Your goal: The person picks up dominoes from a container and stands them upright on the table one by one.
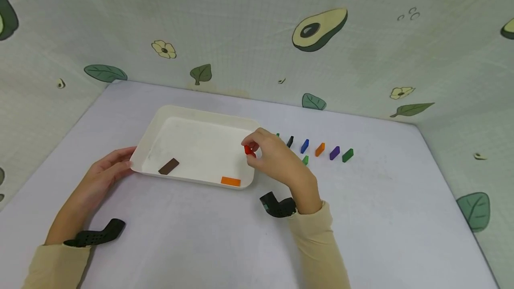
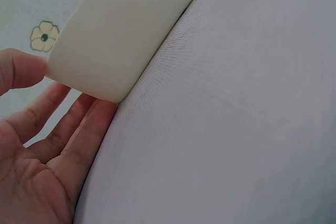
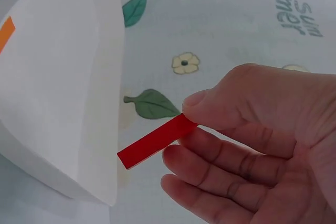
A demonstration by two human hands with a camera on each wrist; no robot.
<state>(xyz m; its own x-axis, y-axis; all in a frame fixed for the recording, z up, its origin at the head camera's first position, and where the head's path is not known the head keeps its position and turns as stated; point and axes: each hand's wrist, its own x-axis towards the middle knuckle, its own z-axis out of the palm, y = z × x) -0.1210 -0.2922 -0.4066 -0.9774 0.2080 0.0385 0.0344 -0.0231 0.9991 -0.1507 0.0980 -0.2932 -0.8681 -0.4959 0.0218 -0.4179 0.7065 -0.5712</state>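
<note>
A white tray (image 1: 206, 139) lies on the table. My left hand (image 1: 110, 166) is at its left end, with straight fingers against the outer wall and the thumb tip at the corner rim (image 2: 55, 66). Over the tray's right end, my right hand (image 1: 275, 155) pinches a thin red domino block (image 3: 157, 141) by one end between thumb and forefinger. The block's other end points out free, and the remaining fingers are loosely bent. Inside the tray lie a brown domino block (image 1: 168, 166) near the front left and an orange domino block (image 1: 230, 181) along the front right edge.
Right of the tray several blocks stand on edge in a row: black (image 1: 290, 142), blue (image 1: 304, 146), orange (image 1: 320, 149), purple (image 1: 334, 153) and green (image 1: 347, 155). A light green block (image 1: 305, 160) is partly hidden by my right hand. A patterned cloth (image 1: 249, 35) hangs behind the table.
</note>
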